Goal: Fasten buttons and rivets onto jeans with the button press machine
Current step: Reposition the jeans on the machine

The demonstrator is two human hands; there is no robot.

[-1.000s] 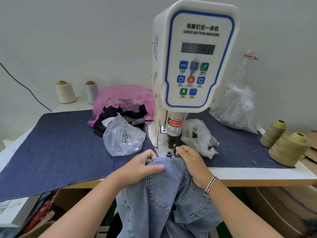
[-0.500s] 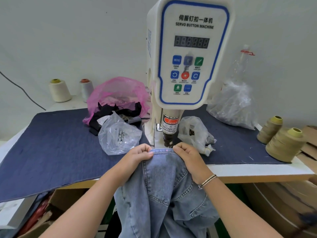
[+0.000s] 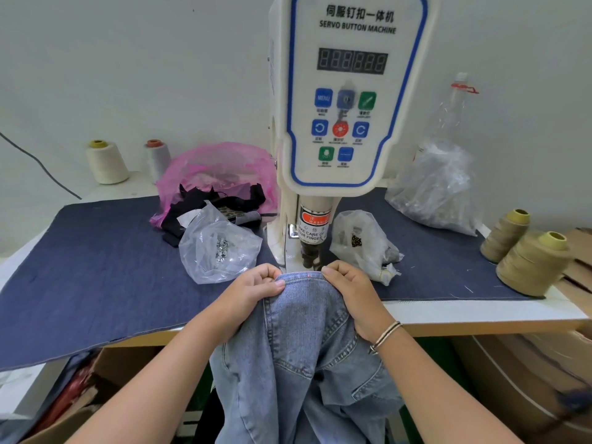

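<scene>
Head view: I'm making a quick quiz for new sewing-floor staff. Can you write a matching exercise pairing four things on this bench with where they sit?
Things:
1. pink bag
2. tan thread cones
3. white thread cone
4. jeans waistband

Places:
A. far left, by the wall
B. under the press head, pinched by both hands
C. right edge of the table
D. behind the clear bag, left of the machine

Pairs: 1-D, 2-C, 3-A, 4-B
</scene>
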